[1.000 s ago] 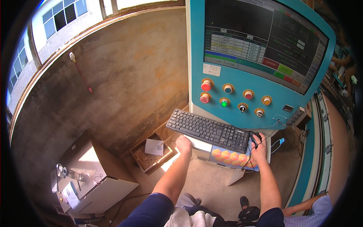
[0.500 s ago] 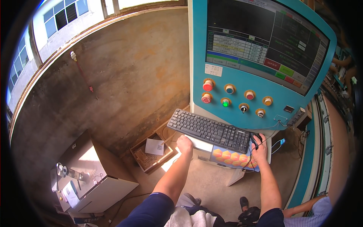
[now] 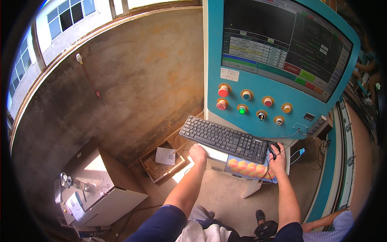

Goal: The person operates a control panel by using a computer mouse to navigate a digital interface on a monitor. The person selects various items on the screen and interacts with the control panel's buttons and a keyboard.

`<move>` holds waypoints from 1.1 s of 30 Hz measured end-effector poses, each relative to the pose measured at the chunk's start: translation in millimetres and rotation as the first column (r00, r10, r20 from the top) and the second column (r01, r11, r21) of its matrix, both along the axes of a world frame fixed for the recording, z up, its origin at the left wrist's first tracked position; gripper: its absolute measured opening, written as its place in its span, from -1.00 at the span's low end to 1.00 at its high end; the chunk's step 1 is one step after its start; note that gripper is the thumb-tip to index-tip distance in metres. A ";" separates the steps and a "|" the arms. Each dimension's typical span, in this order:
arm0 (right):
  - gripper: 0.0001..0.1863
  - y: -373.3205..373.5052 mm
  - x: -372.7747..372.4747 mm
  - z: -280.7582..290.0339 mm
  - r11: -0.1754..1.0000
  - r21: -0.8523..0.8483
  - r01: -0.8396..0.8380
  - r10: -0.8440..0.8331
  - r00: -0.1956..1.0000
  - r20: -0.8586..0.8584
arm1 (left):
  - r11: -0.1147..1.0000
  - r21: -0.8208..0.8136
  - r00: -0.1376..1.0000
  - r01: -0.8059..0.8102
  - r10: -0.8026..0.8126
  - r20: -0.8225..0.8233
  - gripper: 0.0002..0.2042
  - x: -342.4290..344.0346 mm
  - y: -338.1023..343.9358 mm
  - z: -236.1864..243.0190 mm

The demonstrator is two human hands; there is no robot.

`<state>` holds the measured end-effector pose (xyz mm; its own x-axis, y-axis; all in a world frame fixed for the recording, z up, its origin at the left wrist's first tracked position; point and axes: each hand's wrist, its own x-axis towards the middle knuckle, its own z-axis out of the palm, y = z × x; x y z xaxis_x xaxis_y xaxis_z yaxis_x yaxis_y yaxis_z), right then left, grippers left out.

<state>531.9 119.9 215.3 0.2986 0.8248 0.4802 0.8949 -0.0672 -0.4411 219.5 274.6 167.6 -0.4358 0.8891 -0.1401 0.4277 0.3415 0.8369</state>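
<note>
1. my view has swung a touch since the earlier frame, so the console [image 3: 258, 85] sits slightly further toward three o'clock; my hands have barely shifted against the keyboard [image 3: 225, 139].
2. my right hand [image 3: 277, 162] is closed lightly over the mouse [image 3: 273, 149], fingers lying along it.
3. the mouse is just past three o'clock from the middle of the keyboard, beside its short end, its dark cable hanging down toward six o'clock.
4. my left hand [image 3: 198, 154] is curled at the near edge of the shelf [image 3: 216, 154], at eight o'clock from the keyboard's middle; i cannot tell whether the fingers grip that edge or only rest there.
5. the keyboard lies tilted across my view, one end toward ten o'clock, the other toward four.
6. the mat [image 3: 246, 166], blue with orange hexagons, shows at five o'clock from the keyboard's middle.
7. the console's buttons [image 3: 242, 109] are at eleven o'clock from my right hand, with the lit screen [image 3: 286, 50] above them.
8. the wooden crate [image 3: 171, 175] is on the floor, between eight and nine o'clock from my left hand, a white sheet [image 3: 165, 156] in it.
9. another person's striped sleeve [image 3: 344, 224] shows between four and five o'clock from my right hand.
</note>
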 end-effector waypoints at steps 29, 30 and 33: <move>-0.58 0.0 0.1 -0.8 1.000 -0.001 0.028 -0.028 1.000 0.000 | 0.998 -0.023 0.989 -0.061 0.063 0.137 -0.55 0.5 -3.5 8.7; -0.58 -0.2 -0.8 0.3 1.000 -0.006 0.029 -0.029 1.000 -0.004 | 0.998 -0.020 0.990 -0.058 0.060 0.125 -0.55 0.3 -3.2 7.6; -0.58 0.3 0.5 -1.4 1.000 -0.009 0.025 -0.025 1.000 -0.007 | 1.000 -0.008 0.998 0.003 -0.002 0.067 -0.55 -1.8 -3.7 8.6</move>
<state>532.4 120.2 214.0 0.3221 0.8213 0.4709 0.8900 -0.0932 -0.4463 217.7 270.8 176.2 -0.4229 0.8889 -0.1763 0.3715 0.3475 0.8610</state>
